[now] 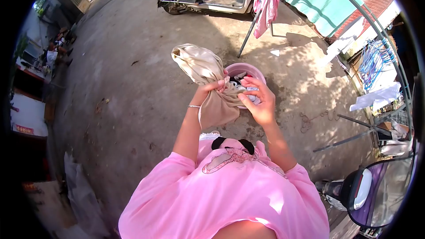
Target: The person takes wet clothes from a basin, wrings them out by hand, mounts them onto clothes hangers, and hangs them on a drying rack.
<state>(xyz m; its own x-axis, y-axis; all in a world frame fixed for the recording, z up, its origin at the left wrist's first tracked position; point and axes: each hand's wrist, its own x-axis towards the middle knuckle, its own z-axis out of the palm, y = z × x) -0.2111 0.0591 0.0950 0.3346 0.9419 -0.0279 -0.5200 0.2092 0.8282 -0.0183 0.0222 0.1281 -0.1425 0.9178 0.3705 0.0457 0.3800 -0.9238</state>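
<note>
A bunched beige garment (201, 64) hangs in front of me, one end flaring up to the left like a tube opening. Its kind is not plain from here. My left hand (213, 86) is closed around its gathered middle, and a loose part drapes below the fist. On the other side, my right hand (261, 102) has its fingers apart, thumb and fingertips beside the fabric's right end; whether they touch it I cannot tell. Behind both hands a pink basin (246, 67) stands on the ground, holding dark and white clothes partly hidden by my right hand.
A white scooter (208, 2) is parked at the back beside a metal rack leg with a pink cloth (266, 11) on it. Blue hangers (374, 64) hang at the right. Another scooter (361, 188) stands at lower right. A person (52, 55) is far left.
</note>
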